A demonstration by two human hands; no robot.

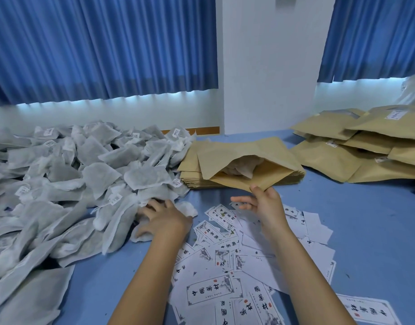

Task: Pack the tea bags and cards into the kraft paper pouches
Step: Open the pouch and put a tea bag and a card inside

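A big heap of grey-white tea bags (68, 184) covers the left half of the blue table. My left hand (164, 216) lies on tea bags at the heap's near right edge, fingers curled over one. My right hand (265, 205) pinches the near lip of an open kraft paper pouch (248, 160), which lies on a stack of flat empty pouches (192, 170). Tea bags show inside the pouch's mouth. White printed cards (225, 273) are scattered on the table under and between my forearms.
Filled kraft pouches (366, 146) are piled at the right rear. Blue curtains and a white wall stand behind the table. Bare blue tabletop (366, 219) lies to the right of the cards.
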